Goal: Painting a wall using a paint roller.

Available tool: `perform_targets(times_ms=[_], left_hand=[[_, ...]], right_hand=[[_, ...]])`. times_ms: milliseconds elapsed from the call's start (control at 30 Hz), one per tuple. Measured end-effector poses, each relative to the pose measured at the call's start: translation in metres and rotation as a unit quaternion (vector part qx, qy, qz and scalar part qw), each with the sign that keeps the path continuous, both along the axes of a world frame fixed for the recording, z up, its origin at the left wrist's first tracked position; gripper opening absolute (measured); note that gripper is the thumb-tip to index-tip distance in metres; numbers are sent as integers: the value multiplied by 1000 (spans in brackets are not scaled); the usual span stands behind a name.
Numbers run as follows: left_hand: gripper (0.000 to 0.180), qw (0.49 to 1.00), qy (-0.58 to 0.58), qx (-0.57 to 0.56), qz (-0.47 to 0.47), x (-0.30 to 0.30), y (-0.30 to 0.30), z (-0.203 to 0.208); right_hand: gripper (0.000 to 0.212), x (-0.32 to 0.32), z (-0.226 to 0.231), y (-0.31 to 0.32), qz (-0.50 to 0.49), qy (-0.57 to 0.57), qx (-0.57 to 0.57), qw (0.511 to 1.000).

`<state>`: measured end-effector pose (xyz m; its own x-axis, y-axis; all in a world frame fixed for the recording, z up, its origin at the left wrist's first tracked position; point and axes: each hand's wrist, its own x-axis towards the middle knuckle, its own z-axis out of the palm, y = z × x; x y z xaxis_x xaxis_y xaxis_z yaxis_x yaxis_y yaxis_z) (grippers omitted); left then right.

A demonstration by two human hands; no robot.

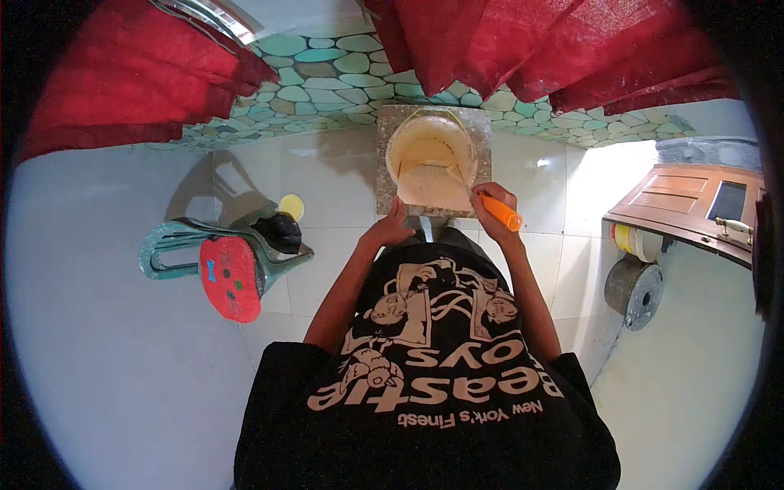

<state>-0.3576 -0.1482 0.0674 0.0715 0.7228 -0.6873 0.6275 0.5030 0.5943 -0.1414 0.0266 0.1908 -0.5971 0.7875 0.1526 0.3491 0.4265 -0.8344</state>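
A round bucket (392,155) of pale cream stuff stands in front of me on a square, speckled slab (482,126). In my right hand (494,214), at the bucket's near right side, is a tool with a thick orange handle (502,213). From the fist a thin shaft runs toward the inside of the bucket; I cannot make out the tool's working end. My left hand (393,227) is by the near left edge of the slab, fingers extended and holding nothing. Whether it touches the bucket is hard to tell.
Left of me are a green plastic chair (175,245), a red round cushion (231,279), a black bag (279,233) and a yellow lid (291,207). On the right are a wooden door (682,200), a grey cylinder (635,292) and a tub (645,245). Red curtains (523,49) hang ahead.
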Motion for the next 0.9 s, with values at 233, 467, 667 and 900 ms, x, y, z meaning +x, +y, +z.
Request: perform_targets(times_ms=[233,467,667,900], left_hand=[[105,1000,23,4,-15,0,-1,-7],[107,1000,8,2,-10,2,-2,-8],[105,1000,19,8,-8,1,-2,-7],[105,1000,7,-15,-2,0,3,2]], right_hand=[[8,1,-27,-4,16,-11,-27,999],[10,1,-41,1,-9,-5,-46,999],[10,3,-46,9,13,15,-27,999],[9,4,-50,10,14,-5,-34,999]])
